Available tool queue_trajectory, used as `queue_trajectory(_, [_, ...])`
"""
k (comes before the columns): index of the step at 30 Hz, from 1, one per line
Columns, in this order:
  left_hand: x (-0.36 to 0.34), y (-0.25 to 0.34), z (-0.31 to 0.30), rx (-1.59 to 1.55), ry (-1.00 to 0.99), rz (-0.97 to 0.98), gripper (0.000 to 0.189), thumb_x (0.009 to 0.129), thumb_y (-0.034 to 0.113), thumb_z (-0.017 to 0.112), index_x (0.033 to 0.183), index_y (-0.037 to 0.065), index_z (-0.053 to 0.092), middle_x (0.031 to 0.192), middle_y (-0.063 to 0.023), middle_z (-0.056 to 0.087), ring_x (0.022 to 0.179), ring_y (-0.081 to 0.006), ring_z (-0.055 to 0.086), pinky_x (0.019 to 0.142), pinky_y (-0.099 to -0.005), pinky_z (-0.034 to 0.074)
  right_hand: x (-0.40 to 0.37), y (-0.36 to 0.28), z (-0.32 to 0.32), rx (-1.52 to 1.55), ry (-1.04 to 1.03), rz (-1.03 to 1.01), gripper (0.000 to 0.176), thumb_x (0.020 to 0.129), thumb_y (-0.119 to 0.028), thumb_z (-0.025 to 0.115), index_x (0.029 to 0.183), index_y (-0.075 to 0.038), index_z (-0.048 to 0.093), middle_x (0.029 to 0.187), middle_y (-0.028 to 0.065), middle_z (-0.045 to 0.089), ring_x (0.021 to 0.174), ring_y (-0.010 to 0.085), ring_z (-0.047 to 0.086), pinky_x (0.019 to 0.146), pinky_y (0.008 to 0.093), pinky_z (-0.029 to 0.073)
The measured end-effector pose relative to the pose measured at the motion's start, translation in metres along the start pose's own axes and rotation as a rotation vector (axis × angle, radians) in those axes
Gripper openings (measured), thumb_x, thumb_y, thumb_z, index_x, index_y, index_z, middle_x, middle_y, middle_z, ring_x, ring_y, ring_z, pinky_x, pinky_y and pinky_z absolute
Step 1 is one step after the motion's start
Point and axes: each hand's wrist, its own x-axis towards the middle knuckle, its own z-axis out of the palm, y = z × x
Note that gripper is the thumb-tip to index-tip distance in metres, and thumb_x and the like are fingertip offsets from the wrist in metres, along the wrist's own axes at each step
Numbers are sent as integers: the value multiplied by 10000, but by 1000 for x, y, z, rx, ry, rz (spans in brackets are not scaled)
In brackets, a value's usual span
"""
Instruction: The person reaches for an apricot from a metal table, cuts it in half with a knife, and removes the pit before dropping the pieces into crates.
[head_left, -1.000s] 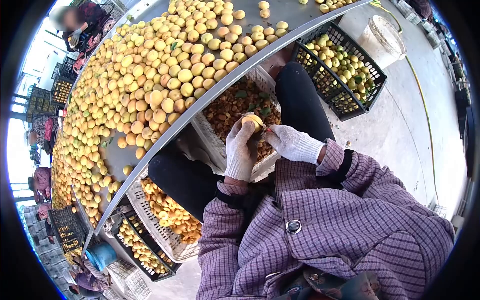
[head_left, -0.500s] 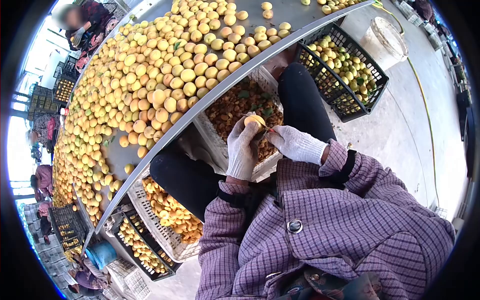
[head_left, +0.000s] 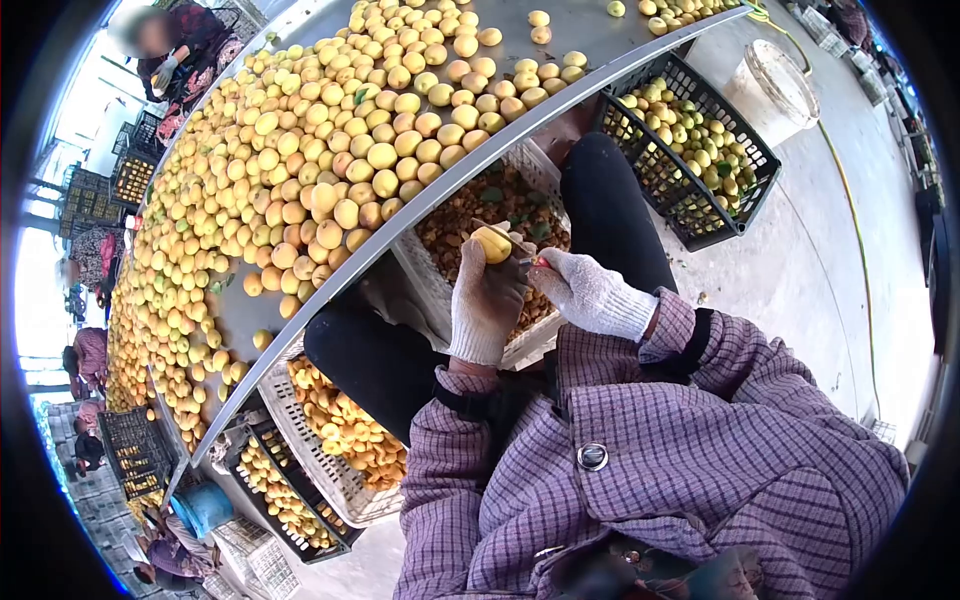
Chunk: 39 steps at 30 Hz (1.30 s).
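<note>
Much fruit (head_left: 300,160) on grey table (head_left: 238,305), crates (head_left: 303,436) beside; left grip (head_left: 483,310) around apricot (head_left: 491,245), right grip (head_left: 597,292) around handle (head_left: 542,263)

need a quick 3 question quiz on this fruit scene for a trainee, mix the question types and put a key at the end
1. True or false: the left hand and the right hand both wear white gloves.

2. Which hand holds the yellow fruit?

3. What lies in the white crate between the legs?
A) only whole green fruit
B) brownish pieces with some green leaves
C) folded cloths

Key: 1. True. 2. The left hand. 3. B.
</note>
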Motion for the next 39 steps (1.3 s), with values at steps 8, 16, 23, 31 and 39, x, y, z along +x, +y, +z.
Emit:
queue_trajectory(8, [-7, 1, 5, -5, 40, 5, 555, 959, 469, 637, 1288, 30, 556, 1116, -94, 637, 1040, -251, 614, 971, -390, 474, 3, -8, 10, -159, -46, 84, 290, 1016, -305, 549, 1147, -46, 556, 830, 230, 673, 790, 425, 686, 622, 468, 529])
queue_trajectory(16, [-6, -1, 4, 38, -63, 6, 530, 957, 424, 658, 1278, 13, 562, 1113, -100, 635, 1035, -243, 613, 970, -393, 476, 9, -1, 8, -205, -104, 169, 305, 1013, -300, 551, 1155, -31, 564, 861, 241, 677, 827, 413, 689, 657, 453, 536])
queue_trajectory(23, [-7, 22, 2, 383, -14, 22, 480, 960, 269, 662, 1316, -30, 542, 1125, -105, 634, 1053, -214, 624, 979, -362, 496, 20, -1, -13, -179, -239, 16, 456, 1033, -417, 457, 1087, 1, 631, 981, 244, 683, 957, 428, 661, 815, 473, 522])
queue_trajectory(31, [-2, -4, 3, 125, 25, 37, 514, 971, 447, 632, 1210, -3, 569, 1093, -97, 634, 1005, -234, 618, 936, -377, 497, 10, 15, 26, -43, -77, 114, 393, 1050, -365, 477, 1153, -3, 588, 779, 162, 650, 696, 287, 666, 638, 407, 515])
queue_trajectory(39, [4, 14, -16, 355, 29, -49, 494, 981, 382, 634, 1262, -19, 572, 1105, -94, 637, 999, -216, 624, 912, -357, 502, 27, 1, -10, -53, -299, 183, 437, 1039, -395, 480, 1053, 25, 598, 845, 209, 663, 762, 341, 679, 676, 420, 514])
